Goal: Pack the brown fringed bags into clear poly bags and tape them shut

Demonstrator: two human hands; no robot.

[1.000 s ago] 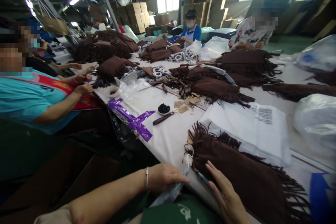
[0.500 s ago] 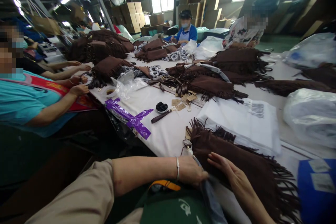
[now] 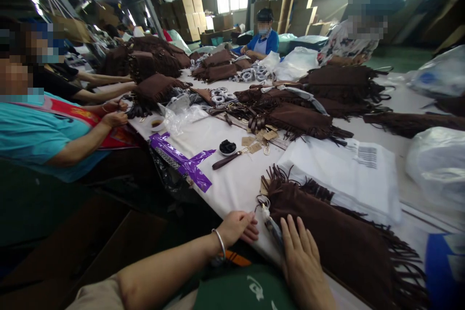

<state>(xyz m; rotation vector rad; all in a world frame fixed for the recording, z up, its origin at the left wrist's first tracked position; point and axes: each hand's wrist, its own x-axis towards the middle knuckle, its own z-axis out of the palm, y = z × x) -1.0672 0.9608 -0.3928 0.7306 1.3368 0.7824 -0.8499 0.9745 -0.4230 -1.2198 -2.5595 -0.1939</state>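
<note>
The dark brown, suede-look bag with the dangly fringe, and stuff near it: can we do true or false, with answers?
1. The right hand is palm down at the near edge of the dark brown, suede-look fringed bag. True.
2. A thin silver bangle circles the right wrist. False: it's on the wrist of the left hand.
3. The small round white dish holds black pieces. True.
4. Shiny purple tape is stuck across the brown bag. False: it's on the white table's edge.
5. A flat, printed white sheet lies by the bag's far side. True.
</note>
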